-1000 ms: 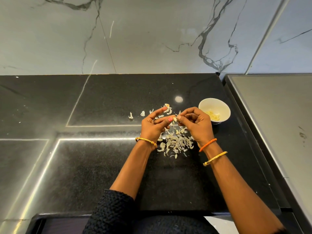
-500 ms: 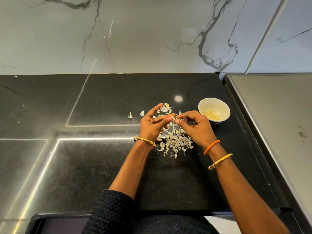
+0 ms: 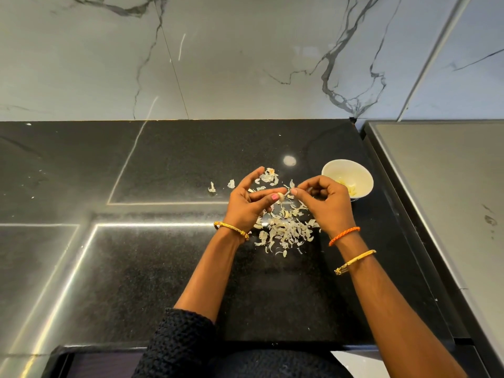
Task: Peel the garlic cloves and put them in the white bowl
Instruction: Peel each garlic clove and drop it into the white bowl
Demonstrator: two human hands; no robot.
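We find a garlic clove [image 3: 281, 197] pinched at the tips of the left hand [image 3: 245, 203], thumb and forefinger curled round it and holding it above the dark surface [image 3: 169, 165], over a heap of shed skins [image 3: 283, 227]. The clove sits just to the left of the right hand [image 3: 326, 204], whose fingers [image 3: 296, 190] are drawn together in a pinch at the clove's near end; whether they hold a flake of skin or only touch the clove we cannot tell at this size. The clove is too small for us to read its long axis with any confidence, though it seems to lie roughly across, from one hand toward the other. The two hands meet almost tip to tip, palms turned inward, wrists raised off the surface, the left forefinger stretched up and away from the grip. The white bowl [image 3: 362, 173] stands just beyond and to the right of the right hand, partly hidden by its knuckles, with a few pale peeled cloves [image 3: 351, 188] lying in it. The right hand is plainly the nearer to it. We judge that the peeling of this clove is not yet finished, and that once it is bare the short trip lies rightward, past the right hand, to the bowl's rim. A few stray skins [image 3: 221, 185] lie apart, left of the heap.
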